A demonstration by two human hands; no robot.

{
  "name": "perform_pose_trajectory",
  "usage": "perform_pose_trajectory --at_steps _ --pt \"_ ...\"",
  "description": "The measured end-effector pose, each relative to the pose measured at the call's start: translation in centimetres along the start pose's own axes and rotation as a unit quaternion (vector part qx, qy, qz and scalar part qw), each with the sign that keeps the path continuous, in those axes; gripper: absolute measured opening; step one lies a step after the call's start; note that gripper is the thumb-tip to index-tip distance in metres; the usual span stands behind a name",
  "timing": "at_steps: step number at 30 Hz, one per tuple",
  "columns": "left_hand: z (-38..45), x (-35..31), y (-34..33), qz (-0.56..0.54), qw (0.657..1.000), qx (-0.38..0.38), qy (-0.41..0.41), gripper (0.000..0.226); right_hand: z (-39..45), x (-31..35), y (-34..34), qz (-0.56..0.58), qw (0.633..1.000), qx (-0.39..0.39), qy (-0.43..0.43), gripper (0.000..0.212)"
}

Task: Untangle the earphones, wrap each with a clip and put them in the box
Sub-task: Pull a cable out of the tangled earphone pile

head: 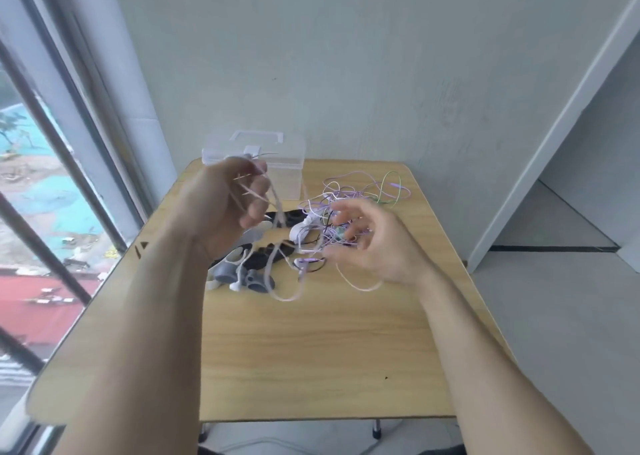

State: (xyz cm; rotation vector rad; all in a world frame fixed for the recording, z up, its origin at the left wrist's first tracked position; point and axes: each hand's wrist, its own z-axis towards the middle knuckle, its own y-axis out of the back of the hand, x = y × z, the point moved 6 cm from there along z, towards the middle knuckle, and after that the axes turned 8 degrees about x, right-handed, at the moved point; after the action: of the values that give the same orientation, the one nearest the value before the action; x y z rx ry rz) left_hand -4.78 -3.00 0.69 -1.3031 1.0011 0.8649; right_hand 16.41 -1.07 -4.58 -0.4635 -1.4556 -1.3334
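The left hand [225, 205] is raised above the tabletop [311, 350], its fingers [258, 209] curled around a pale pink flat cable [277, 212], gripping it. From those fingers the cable drops toward 6 o'clock, passes over the clips and loops on the wood near the middle of the tabletop.

The right hand [374, 243] hovers at 3 o'clock from the left hand, its fingers [349, 217] loosely bent and spread around strands of the tangle; motion blur makes it impossible to tell whether they actually pinch a strand.

The tangle of earphones [343, 209] lies just beyond and under the right hand: thin purple, white, black and green wires crossing one another, with a green loop and purple loops spreading toward 1 o'clock. A white earbud piece [301, 229] sits at the tangle's 9 o'clock edge, between the two hands.

The clips [249, 274], grey, white and black, lie in a cluster below the left hand, at 7 o'clock from the tangle, touching one another.

The clear plastic box [287, 164] with a handle on its closed lid stands at the far edge of the tabletop, at 12 o'clock from the left hand and partly hidden behind it, against the wall [346, 74]. A window [41, 195] runs along the 9 o'clock side.
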Motion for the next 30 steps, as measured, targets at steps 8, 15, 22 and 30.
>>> perform_pose_trajectory --at_steps 8,15,22,30 --pt "-1.1 -0.7 1.6 -0.058 0.985 -0.149 -0.064 0.019 0.5 -1.8 -4.3 -0.137 0.985 0.086 -0.060 0.008" --pt "-2.2 0.2 6.8 -0.125 0.939 -0.315 -0.062 0.025 0.0 -4.4 -1.0 -0.162 0.980 0.054 -0.103 0.012" --pt "-2.4 -0.2 8.0 -0.126 0.931 -0.328 -0.095 0.028 -0.7 -4.1 3.1 -0.183 0.969 -0.133 -0.099 0.009" --pt "-2.8 -0.9 9.1 -0.187 0.887 -0.377 -0.189 0.026 -1.4 -6.0 3.2 -0.214 0.955 -0.041 -0.200 0.015"
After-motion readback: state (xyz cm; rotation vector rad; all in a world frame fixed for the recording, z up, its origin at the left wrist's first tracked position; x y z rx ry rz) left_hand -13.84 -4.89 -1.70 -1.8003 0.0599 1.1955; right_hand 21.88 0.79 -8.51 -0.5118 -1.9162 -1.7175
